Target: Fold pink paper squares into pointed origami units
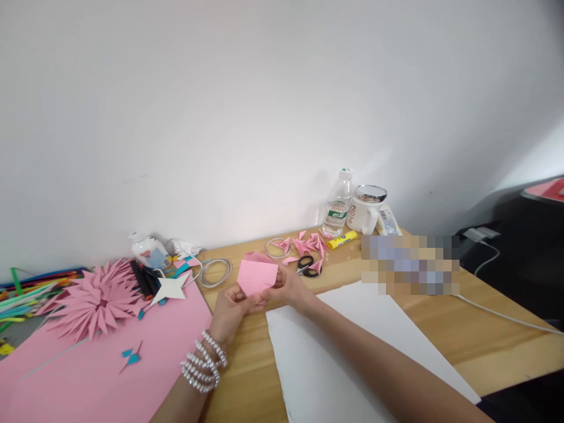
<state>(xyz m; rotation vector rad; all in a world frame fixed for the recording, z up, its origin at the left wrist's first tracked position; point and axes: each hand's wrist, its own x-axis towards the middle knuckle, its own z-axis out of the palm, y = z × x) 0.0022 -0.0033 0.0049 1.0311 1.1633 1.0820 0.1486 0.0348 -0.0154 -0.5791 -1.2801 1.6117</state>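
Between my two hands is a small piece of folded pink paper (258, 277), raised a little above the wooden table. My left hand (238, 306) grips its lower left edge, thumb in front, with a pearl bracelet wound round the wrist. On the right edge, the fingers of my right hand (288, 289) are closed, partly hidden behind the paper. Black-handled scissors (311, 265) lie just beyond my right hand. Behind them is a cluster of folded pink paper pieces (308, 244) beside a yellow glue stick (342, 239).
A white sheet (335, 346) lies under my right forearm. At left, a pink sheet (171, 352) bears a spiky pink paper flower (102, 302) and a white paper star (171, 289). A water bottle (338, 205) and a white mug (363, 214) stand against the wall.
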